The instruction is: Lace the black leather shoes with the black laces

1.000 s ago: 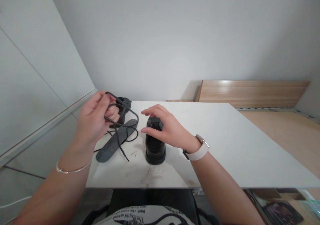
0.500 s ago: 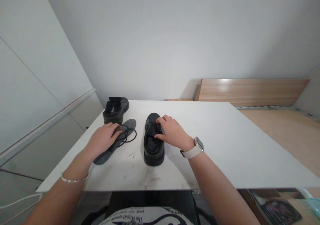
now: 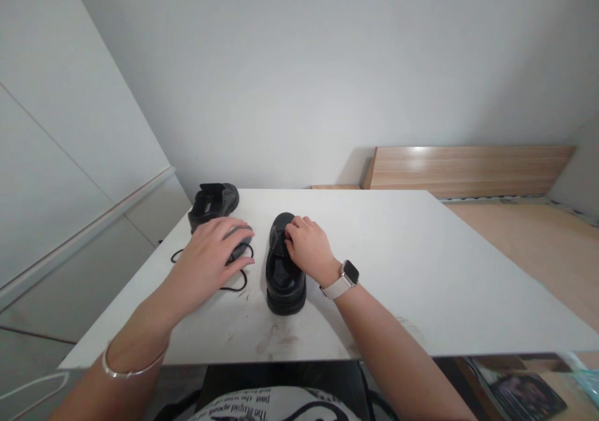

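A black shoe [image 3: 285,297] stands at mid-table with its toe pointing away from me and no lace visible in its front. My right hand [image 3: 309,249] is closed at the shoe's tongue, its fingertips curled in at the upper edge. Left of it, my left hand [image 3: 209,254] is open, palm down with fingers spread, over a grey insole [image 3: 244,235] and a loose black shoelace [image 3: 241,286]. That hand hides most of the insole and part of the lace. Behind it is a second black shoe [image 3: 203,201] with its tongue raised.
The white table [image 3: 384,240] carries dark smudges near its front edge. White cabinet panels [image 3: 84,221] flank its left side, with a wall behind. To the right is a wooden headboard [image 3: 468,168] beside a tan bed surface [image 3: 528,246].
My left hand has moved right and spread its fingers; the shoelace beneath now lies in a wider spread. My right hand has shifted slightly left and its fingers have curled onto the tongue.
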`<state>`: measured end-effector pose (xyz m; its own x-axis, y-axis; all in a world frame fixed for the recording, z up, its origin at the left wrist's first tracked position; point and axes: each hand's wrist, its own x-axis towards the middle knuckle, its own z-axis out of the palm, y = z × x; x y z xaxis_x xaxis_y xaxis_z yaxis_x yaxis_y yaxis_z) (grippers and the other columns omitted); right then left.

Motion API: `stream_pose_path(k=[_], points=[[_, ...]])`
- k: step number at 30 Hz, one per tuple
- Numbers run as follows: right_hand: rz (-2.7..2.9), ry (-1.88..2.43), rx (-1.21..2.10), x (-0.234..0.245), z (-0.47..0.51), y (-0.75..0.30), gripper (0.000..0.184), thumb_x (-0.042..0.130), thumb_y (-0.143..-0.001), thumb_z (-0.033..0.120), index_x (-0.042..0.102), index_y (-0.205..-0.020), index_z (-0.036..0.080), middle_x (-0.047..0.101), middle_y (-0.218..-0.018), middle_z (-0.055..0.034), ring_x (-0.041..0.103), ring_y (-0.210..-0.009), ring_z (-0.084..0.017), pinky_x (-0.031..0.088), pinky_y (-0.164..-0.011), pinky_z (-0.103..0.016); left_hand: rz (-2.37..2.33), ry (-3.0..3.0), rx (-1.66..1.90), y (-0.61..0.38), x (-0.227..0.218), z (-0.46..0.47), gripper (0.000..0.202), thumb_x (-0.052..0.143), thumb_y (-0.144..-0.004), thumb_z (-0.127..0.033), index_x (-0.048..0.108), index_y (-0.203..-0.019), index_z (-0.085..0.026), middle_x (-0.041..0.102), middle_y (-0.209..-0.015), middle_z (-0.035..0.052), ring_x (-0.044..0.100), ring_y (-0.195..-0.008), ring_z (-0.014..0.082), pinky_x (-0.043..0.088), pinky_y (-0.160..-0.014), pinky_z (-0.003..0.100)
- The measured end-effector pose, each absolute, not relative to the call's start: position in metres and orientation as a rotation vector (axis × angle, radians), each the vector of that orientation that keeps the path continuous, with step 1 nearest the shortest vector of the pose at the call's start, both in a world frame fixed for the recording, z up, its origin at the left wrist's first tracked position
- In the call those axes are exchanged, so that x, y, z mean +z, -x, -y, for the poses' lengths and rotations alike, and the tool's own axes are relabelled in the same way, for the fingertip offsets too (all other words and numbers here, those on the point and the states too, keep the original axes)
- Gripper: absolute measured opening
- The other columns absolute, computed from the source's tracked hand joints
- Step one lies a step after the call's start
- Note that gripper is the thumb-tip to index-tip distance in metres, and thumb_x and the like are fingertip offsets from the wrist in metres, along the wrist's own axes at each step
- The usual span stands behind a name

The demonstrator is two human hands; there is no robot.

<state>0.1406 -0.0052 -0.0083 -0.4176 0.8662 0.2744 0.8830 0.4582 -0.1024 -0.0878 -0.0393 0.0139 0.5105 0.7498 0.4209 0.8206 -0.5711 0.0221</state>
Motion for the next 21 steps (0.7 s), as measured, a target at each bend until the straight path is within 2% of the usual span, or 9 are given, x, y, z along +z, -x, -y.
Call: stream_pose_path(k=[3, 7, 10, 15, 17, 18, 21], points=[[2.443, 1.464, -0.04, -0.008, 0.006, -0.144, 0.013, 0.057, -0.093, 0.021, 0.067, -0.1, 0.015, 0.063, -0.11, -0.0124, 0.055, -0.104, -0.027, 0.047, -0.09, -0.038, 1.166, 2.878, -0.583, 0.063, 0.02, 0.046, 0.022, 0.055, -0.099, -0.036, 0.068, -0.105, -0.019, 0.069, -0.112, 0.0093, 0.06, -0.106, 0.0256, 0.046, -0.095, 0.04], [2.455, 1.35, 0.082, -0.003, 0.01, -0.148, 0.016, 0.054, -0.094, 0.017, 0.068, -0.1, 0.015, 0.063, -0.11, -0.0118, 0.054, -0.105, -0.025, 0.045, -0.095, -0.037, 1.061, 3.163, -0.349, 0.035, 0.019, 0.047, 0.026, 0.048, -0.102, -0.026, 0.072, -0.093, -0.019, 0.073, -0.097, 0.0058, 0.064, -0.092, 0.0206, 0.045, -0.089, 0.037], [2.357, 1.243, 0.166, 0.007, 0.019, -0.148, 0.02, 0.046, -0.094, 0.009, 0.065, -0.098, 0.014, 0.064, -0.105, -0.0101, 0.054, -0.102, -0.022, 0.045, -0.095, -0.035, 1.082, 3.123, -0.235, 0.025, 0.02, 0.041, 0.027, 0.047, -0.098, -0.019, 0.072, -0.088, -0.019, 0.074, -0.093, 0.0056, 0.063, -0.095, 0.0225, 0.043, -0.091, 0.041], [2.296, 1.12, 0.24, 0.025, 0.039, -0.144, 0.015, 0.045, -0.094, 0.01, 0.059, -0.099, 0.014, 0.064, -0.097, -0.0087, 0.056, -0.092, -0.02, 0.047, -0.084, -0.032, 1.048, 2.959, -0.12, 0.016, 0.027, 0.031, 0.015, 0.059, -0.084, -0.022, 0.073, -0.081, -0.018, 0.075, -0.091, 0.0104, 0.06, -0.11, 0.0325, 0.031, -0.112, 0.058], [2.337, 1.104, 0.273, 0.029, 0.045, -0.144, 0.016, 0.045, -0.094, 0.009, 0.059, -0.1, 0.014, 0.065, -0.098, -0.0092, 0.058, -0.09, -0.02, 0.047, -0.082, -0.032, 1.107, 2.971, -0.087, 0.014, 0.026, 0.026, 0.021, 0.061, -0.08, -0.023, 0.075, -0.094, -0.016, 0.074, -0.105, 0.0134, 0.058, -0.119, 0.0345, 0.024, -0.119, 0.059], [2.363, 1.107, 0.292, 0.03, 0.047, -0.144, 0.016, 0.045, -0.094, 0.008, 0.059, -0.1, 0.014, 0.065, -0.098, -0.0097, 0.059, -0.089, -0.02, 0.047, -0.081, -0.032, 1.152, 2.977, -0.081, 0.012, 0.024, 0.023, 0.031, 0.061, -0.078, -0.023, 0.073, -0.106, -0.015, 0.072, -0.117, 0.0152, 0.054, -0.126, 0.0356, 0.023, -0.12, 0.059], [2.445, 1.184, 0.336, 0.033, 0.048, -0.146, 0.017, 0.046, -0.093, 0.007, 0.061, -0.098, 0.012, 0.068, -0.095, -0.0117, 0.061, -0.085, -0.02, 0.047, -0.076, -0.031, 1.267, 2.983, -0.041, 0.011, 0.016, 0.015, 0.063, 0.06, -0.076, -0.022, 0.056, -0.137, -0.009, 0.052, -0.148, 0.0207, 0.041, -0.142, 0.0374, 0.027, -0.121, 0.056]])
